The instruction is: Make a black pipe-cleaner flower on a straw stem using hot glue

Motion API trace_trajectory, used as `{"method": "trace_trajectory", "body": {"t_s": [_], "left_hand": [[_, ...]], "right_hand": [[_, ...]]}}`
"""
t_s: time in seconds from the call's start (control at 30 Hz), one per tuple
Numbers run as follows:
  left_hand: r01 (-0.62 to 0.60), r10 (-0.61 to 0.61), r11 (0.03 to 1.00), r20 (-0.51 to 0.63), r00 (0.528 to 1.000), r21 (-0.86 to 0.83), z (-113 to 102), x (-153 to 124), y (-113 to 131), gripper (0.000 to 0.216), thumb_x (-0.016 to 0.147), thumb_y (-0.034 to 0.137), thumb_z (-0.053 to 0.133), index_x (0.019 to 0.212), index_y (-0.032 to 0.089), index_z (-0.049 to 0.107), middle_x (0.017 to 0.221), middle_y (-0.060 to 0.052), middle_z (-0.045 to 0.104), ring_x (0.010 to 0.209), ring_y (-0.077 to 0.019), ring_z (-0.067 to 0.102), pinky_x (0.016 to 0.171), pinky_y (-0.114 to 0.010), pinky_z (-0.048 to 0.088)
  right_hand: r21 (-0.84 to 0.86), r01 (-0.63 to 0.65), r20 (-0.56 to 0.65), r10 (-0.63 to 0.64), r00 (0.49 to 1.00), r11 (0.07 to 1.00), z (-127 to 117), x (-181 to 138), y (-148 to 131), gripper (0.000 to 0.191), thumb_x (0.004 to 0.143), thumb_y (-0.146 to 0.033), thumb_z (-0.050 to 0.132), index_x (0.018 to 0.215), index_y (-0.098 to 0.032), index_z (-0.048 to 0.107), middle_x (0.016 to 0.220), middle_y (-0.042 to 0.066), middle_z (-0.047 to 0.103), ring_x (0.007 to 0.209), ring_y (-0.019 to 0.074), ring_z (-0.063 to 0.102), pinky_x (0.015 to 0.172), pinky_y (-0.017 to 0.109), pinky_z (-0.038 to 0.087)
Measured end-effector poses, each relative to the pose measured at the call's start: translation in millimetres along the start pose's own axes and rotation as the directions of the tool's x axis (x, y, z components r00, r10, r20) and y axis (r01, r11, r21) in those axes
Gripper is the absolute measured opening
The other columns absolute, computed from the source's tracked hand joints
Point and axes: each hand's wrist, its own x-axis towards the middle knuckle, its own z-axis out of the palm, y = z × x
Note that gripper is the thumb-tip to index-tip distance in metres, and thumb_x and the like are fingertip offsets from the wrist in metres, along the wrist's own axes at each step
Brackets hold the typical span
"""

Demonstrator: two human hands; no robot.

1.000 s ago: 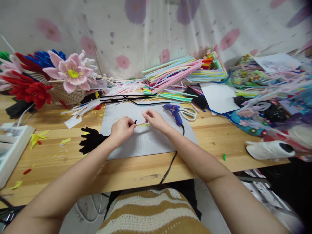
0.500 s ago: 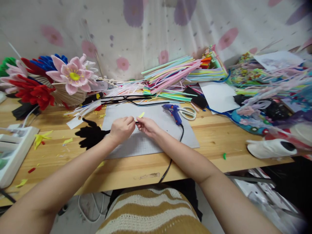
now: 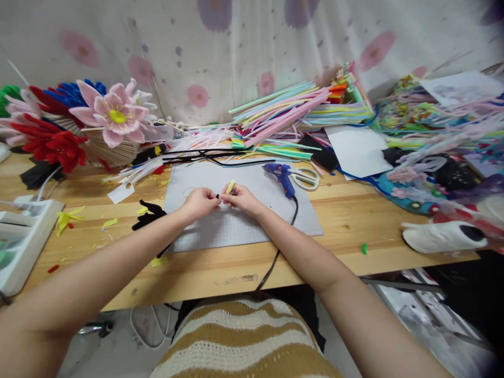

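Note:
Over the grey mat point(image 3: 283, 226) my two hands meet, fingertips almost touching. My left hand point(image 3: 200, 202) is pinched on a black fuzzy flower-like piece point(image 3: 150, 215); its petals stick out to the left behind my wrist, and a small black end shows at my fingertips. The forearm hides part of this piece. Between the thumb and fingers of my right hand point(image 3: 243, 200) is a small yellow strip point(image 3: 230, 186), pointing up. Right of the hands, on the mat, lies a blue glue gun point(image 3: 282, 176), with white-handled scissors point(image 3: 305, 179) beside it.
Bundles of coloured pipe cleaners point(image 3: 287, 113) and black stems point(image 3: 212, 155) lie behind the mat. Fuzzy flowers point(image 3: 112, 113) stand back left, above a white power strip point(image 3: 33, 247). The glue gun's cord point(image 3: 271, 268) crosses the front edge. A white object point(image 3: 441, 236) lies right.
The black flower piece has turned, so less of it shows beyond my left forearm. My left fingers have opened out slightly, and the yellow strip now stands more upright in my right hand.

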Motion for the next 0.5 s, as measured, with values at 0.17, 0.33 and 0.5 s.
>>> {"method": "trace_trajectory", "body": {"t_s": [0.17, 0.33, 0.5], "left_hand": [[0.318, -0.249, 0.936, 0.358, 0.9, -0.15, -13, 11, 12, 0.01, 0.063, 0.017, 0.065, 0.059, 0.013, 0.057, 0.059, -0.005, 0.063, 0.063, -0.0162, 0.061, 0.056, -0.025, 0.045], [0.486, -0.282, 0.832, 0.55, 0.786, -0.267, -19, 18, 11, 0.005, 0.065, 0.01, 0.064, 0.068, 0.01, 0.061, 0.066, -0.007, 0.065, 0.071, -0.0183, 0.064, 0.064, -0.028, 0.049], [0.454, -0.206, 0.811, 0.547, 0.812, -0.369, -10, 17, -1, 0.004, 0.072, 0.013, 0.061, 0.074, 0.011, 0.059, 0.076, -0.007, 0.065, 0.073, -0.0177, 0.065, 0.062, -0.029, 0.052]], "right_hand": [[-0.023, 0.039, 0.126, -0.036, 0.991, 0.999, -8, 2, 1, 0.027, 0.063, -0.035, 0.066, 0.073, -0.016, 0.05, 0.055, -0.007, 0.049, 0.047, 0.0045, 0.043, 0.043, 0.017, 0.033], [-0.003, 0.033, 0.186, -0.032, 0.982, 0.999, -12, 1, -2, 0.027, 0.063, -0.035, 0.067, 0.074, -0.015, 0.051, 0.057, -0.006, 0.049, 0.049, 0.0044, 0.044, 0.044, 0.017, 0.035], [-0.023, -0.084, 0.128, 0.086, 0.988, 0.996, -17, -2, -4, 0.03, 0.068, -0.038, 0.063, 0.085, -0.017, 0.048, 0.062, -0.004, 0.055, 0.05, 0.005, 0.049, 0.047, 0.017, 0.04]]}}
